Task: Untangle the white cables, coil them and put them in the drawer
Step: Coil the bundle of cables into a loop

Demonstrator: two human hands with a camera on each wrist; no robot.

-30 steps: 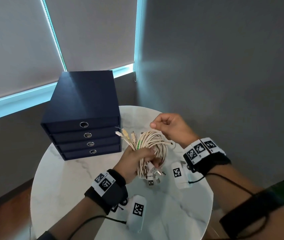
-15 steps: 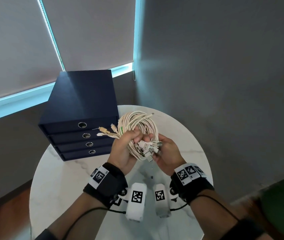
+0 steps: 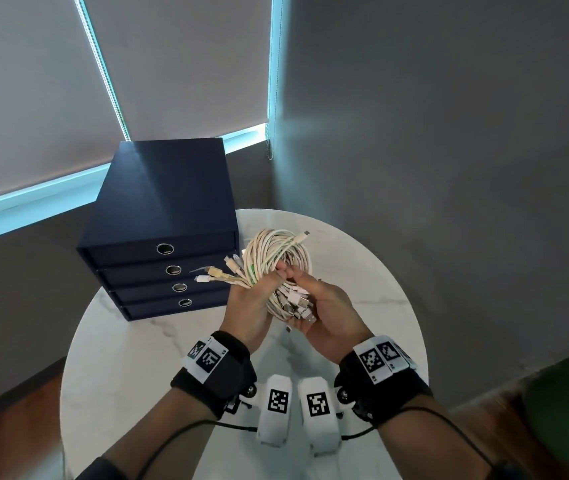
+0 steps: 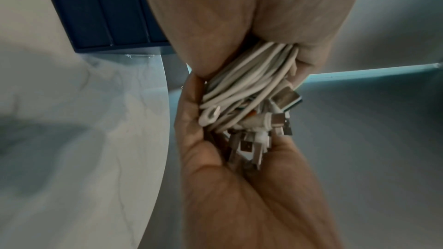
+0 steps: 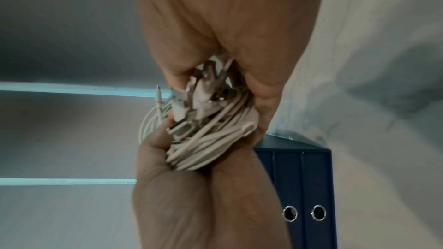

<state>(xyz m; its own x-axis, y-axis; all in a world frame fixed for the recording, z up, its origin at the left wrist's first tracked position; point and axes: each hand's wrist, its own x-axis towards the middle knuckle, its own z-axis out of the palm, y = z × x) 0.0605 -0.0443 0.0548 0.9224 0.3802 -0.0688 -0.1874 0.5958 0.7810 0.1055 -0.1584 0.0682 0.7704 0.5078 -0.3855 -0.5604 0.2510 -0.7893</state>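
The two hands hold one bundle of white cables (image 3: 277, 258) in the air, above the far part of the round marble table (image 3: 130, 358). The left hand (image 3: 250, 303) has its fingers curled around the middle of the bundle, so the coiled loops stand up above the fist. Several plug ends stick out to the left of this hand, toward the drawer box (image 3: 161, 230), and one more plug end points to the right at the top of the coil.

The right hand (image 3: 328, 311) is just beside the left one, and the two touch at the fingers. It is cupped under the lower end of the bundle, with fingers and thumb curled around a cluster of metal connectors (image 3: 298, 304) that lies in the palm. In the left wrist view, the cable strands (image 4: 249, 75) go from the fist down into the other palm, and the connectors (image 4: 249, 147) rest there. The right wrist view shows the same thing from the other side, the cables (image 5: 206, 137) pressed between both hands.

The drawer box is dark blue and stands on the table at the far left, near the hands. It has four drawers, each with a round metal ring pull (image 3: 165, 248), and all four are closed. Both wrists carry black bands with white marker tags.
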